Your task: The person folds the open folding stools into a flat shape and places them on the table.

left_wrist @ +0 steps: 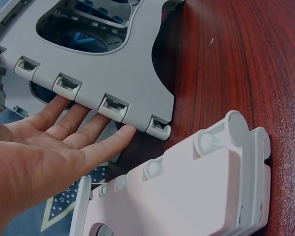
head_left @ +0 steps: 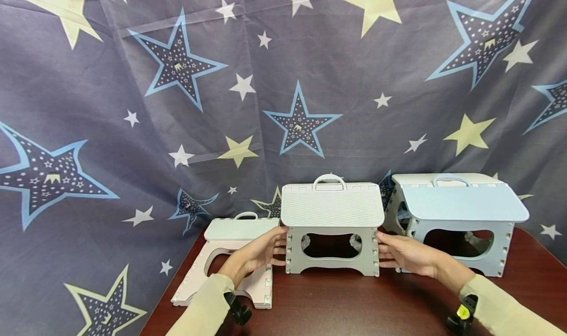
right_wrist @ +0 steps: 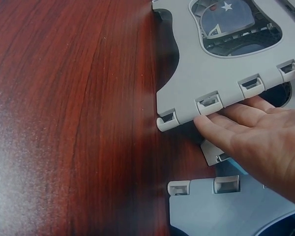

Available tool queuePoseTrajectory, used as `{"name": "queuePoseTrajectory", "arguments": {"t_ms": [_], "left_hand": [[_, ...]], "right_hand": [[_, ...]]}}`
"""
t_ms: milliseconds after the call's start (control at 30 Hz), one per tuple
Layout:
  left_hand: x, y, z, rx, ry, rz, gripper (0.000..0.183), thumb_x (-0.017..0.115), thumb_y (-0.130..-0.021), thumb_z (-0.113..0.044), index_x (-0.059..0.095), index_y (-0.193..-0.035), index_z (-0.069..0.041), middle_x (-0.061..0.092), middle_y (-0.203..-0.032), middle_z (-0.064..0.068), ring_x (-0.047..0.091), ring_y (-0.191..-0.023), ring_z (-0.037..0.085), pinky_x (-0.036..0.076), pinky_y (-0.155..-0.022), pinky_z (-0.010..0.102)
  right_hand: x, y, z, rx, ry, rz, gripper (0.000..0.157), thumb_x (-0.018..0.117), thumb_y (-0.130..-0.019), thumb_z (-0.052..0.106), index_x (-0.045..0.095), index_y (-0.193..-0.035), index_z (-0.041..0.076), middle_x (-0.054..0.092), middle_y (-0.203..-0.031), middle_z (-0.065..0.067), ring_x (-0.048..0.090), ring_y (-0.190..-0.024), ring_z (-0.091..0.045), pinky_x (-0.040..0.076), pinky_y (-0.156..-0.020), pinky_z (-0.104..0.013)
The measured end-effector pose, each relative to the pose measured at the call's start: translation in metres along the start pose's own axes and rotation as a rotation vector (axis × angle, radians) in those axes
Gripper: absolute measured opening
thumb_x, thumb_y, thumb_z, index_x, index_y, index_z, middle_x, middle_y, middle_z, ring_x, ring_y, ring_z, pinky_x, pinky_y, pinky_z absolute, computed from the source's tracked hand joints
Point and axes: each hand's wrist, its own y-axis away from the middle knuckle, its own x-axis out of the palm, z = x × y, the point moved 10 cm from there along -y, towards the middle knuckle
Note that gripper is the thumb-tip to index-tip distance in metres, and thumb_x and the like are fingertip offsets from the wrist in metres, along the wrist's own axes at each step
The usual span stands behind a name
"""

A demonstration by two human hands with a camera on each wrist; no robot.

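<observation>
In the head view a folding step stool [head_left: 332, 205] with a white top, carry handle and pale grey legs stands unfolded between both hands. My left hand [head_left: 259, 251] touches its left side, fingers extended. In the left wrist view, those fingertips [left_wrist: 123, 132] lie along the hinged edge, partly hidden behind the leg panel. On the opposite side, my right hand [head_left: 409, 255] touches the stool the same way. The right wrist view has its fingers [right_wrist: 226, 130] reaching nearly straight under the hinge knuckles of the grey panel [right_wrist: 187, 83].
To the left, a pale pink folded stool [head_left: 195, 282] lies flat, close beside my left hand. A light blue unfolded stool [head_left: 465, 203] stands at the right, just behind my right hand. The dark red wooden table [head_left: 332, 306] meets a star-patterned cloth [head_left: 212, 105] at the back.
</observation>
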Motion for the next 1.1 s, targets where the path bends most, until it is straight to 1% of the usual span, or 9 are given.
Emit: {"name": "queuePoseTrajectory", "arguments": {"t_ms": [167,300,600,900,1100], "left_hand": [[-0.0001,-0.0002,0.0000,-0.003,0.008,0.009,0.071,0.039,-0.103,-0.045,0.023,-0.158,-0.002,0.030,-0.161,0.028,0.047,-0.135,0.036,0.048,-0.105,0.053],[0.0001,-0.0007,-0.0002,-0.003,0.008,0.016,0.072,0.039,-0.103,-0.046,0.023,-0.158,-0.002,0.028,-0.162,0.028,0.045,-0.137,0.038,0.048,-0.105,0.053],[-0.0009,-0.0010,0.0005,-0.009,-0.002,0.037,0.067,0.037,-0.104,-0.047,0.031,-0.152,-0.002,0.033,-0.161,0.025,0.052,-0.129,0.030,0.048,-0.106,0.053],[-0.0012,-0.0016,-0.0004,-0.008,0.002,0.053,0.069,0.037,-0.104,-0.047,0.028,-0.154,0.000,0.028,-0.163,0.027,0.050,-0.132,0.031,0.047,-0.107,0.053],[-0.0006,-0.0017,0.0005,-0.016,0.003,0.062,0.065,0.036,-0.104,-0.046,0.035,-0.149,0.000,0.035,-0.160,0.024,0.053,-0.128,0.028,0.047,-0.107,0.053]], "right_hand": [[-0.0001,0.0000,-0.0005,0.005,-0.005,0.002,0.079,0.026,-0.112,0.045,0.000,-0.155,-0.016,0.025,-0.160,-0.036,0.040,-0.144,-0.034,0.038,-0.118,-0.050],[-0.0002,0.0000,-0.0008,0.004,-0.006,0.009,0.079,0.026,-0.112,0.045,0.001,-0.155,-0.016,0.025,-0.161,-0.035,0.040,-0.144,-0.033,0.039,-0.118,-0.050],[0.0006,-0.0014,-0.0008,-0.002,-0.024,0.032,0.076,0.026,-0.112,0.045,0.005,-0.157,-0.013,0.028,-0.161,-0.033,0.044,-0.142,-0.027,0.037,-0.119,-0.051],[0.0009,-0.0023,0.0006,-0.007,-0.035,0.054,0.071,0.025,-0.112,0.045,0.014,-0.157,-0.009,0.029,-0.161,-0.032,0.047,-0.140,-0.024,0.038,-0.118,-0.049],[0.0014,-0.0022,-0.0005,-0.013,-0.045,0.069,0.068,0.025,-0.112,0.044,0.019,-0.157,-0.006,0.033,-0.160,-0.029,0.049,-0.138,-0.021,0.039,-0.118,-0.048]]}}
